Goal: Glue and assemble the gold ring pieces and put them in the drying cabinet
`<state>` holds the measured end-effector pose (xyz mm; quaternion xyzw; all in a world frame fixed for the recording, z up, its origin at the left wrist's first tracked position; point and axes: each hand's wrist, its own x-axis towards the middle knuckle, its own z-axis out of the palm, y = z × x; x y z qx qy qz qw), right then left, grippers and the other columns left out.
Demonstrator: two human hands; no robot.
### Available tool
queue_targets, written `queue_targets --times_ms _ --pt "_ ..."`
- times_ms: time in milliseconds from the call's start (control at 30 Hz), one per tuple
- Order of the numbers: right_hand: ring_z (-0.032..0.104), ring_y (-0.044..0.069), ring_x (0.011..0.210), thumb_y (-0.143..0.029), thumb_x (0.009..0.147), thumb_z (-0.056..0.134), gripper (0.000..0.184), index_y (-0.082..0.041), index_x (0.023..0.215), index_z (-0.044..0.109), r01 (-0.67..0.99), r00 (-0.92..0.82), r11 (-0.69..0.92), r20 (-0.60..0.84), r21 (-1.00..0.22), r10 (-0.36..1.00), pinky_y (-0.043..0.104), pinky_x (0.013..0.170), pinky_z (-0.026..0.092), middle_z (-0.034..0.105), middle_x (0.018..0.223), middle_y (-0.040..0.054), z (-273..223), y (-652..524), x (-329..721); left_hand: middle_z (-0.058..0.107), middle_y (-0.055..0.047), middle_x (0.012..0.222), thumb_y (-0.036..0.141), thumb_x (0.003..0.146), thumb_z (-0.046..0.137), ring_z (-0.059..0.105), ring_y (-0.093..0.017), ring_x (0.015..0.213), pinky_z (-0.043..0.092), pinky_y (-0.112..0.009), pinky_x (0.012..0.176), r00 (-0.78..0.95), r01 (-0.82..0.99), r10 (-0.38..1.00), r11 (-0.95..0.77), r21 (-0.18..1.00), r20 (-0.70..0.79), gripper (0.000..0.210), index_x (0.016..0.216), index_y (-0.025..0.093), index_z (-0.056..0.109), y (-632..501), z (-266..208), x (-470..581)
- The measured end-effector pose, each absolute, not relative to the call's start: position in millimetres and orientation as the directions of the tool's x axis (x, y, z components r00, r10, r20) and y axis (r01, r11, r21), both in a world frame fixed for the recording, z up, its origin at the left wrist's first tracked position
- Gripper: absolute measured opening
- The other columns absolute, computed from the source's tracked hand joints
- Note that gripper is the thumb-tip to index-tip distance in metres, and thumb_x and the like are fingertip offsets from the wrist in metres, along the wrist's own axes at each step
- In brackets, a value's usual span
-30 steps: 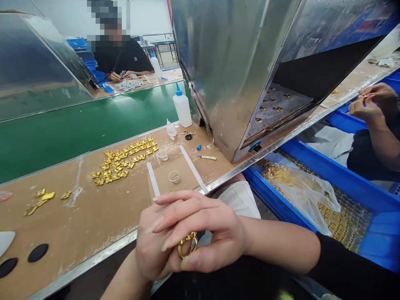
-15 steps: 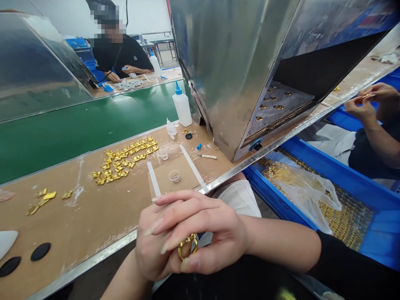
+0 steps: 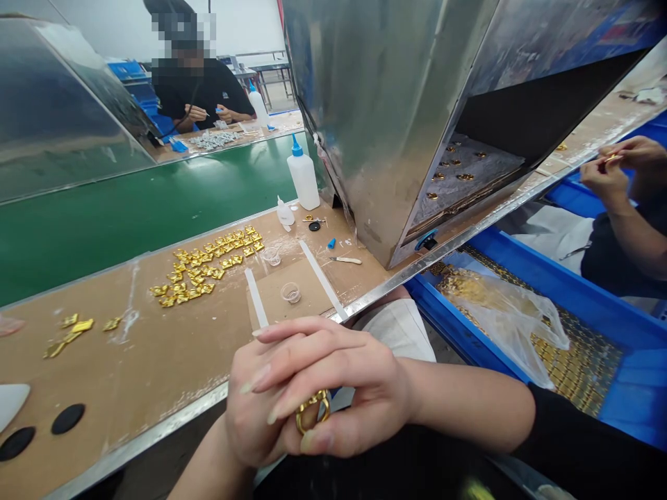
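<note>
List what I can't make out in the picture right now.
All in the head view:
1. Left hand: fingers mostly hidden beneath the right hand.
2. Gold ring: partly covered by the right hand.
3. White object: cut off by the left edge.
4. Small squeeze bottle: any print too small to read.

Metal hood [image 3: 385,118] blocks passage right of the bottle [image 3: 303,182].

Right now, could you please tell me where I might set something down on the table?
The widest bare patch, bar some specks, is on the brown table, between the gold pieces and the metal edge, black pads to its left, left hand to its right. It is crowded near the metal hood: large bottle, small bottle, blue cap, knife.
</note>
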<state>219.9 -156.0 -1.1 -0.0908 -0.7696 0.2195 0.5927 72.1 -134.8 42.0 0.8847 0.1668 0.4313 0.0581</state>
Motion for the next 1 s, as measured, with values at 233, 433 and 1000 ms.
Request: queue_targets --times_ms 233,433,1000 --pt "0.065 0.014 0.134 -0.041 0.117 0.036 0.036 -0.012 0.123 0.058 -0.117 -0.234 0.894 0.887 -0.432 0.398 0.04 0.129 0.042 0.073 0.132 0.0153 1 -158 221 0.069 0.007 0.074 0.044 0.114 0.035 0.075 -0.016 0.067 0.064 -0.029 0.058 0.571 0.236 0.345 -0.938 0.254 0.745 0.035 0.094 0.03 0.06 -135 35 70" --pt "0.065 0.015 0.136 -0.04 0.117 0.039 0.034 -0.012 0.125 0.058 -0.109 -0.258 0.896 0.883 -0.43 0.392 0.041 0.13 0.041 0.073 0.134 0.0153 1 -158 223 0.072 0.004 0.079 0.044 0.112 0.037 0.078 -0.019 0.073 0.066 -0.033 0.062 0.594 0.242 0.362 -0.932 0.27 0.718 0.031 0.098 0.03 0.062 -136 29 65" --pt "0.064 0.015 0.137 -0.039 0.116 0.04 0.034 -0.012 0.125 0.058 -0.103 -0.251 0.898 0.885 -0.428 0.393 0.04 0.131 0.041 0.072 0.134 0.0154 1 -158 223 0.076 0.004 0.082 0.037 0.106 0.044 0.078 -0.02 0.073 0.068 -0.032 0.065 0.577 0.252 0.35 -0.936 0.247 0.737 0.024 0.101 0.029 0.066 -135 35 67"
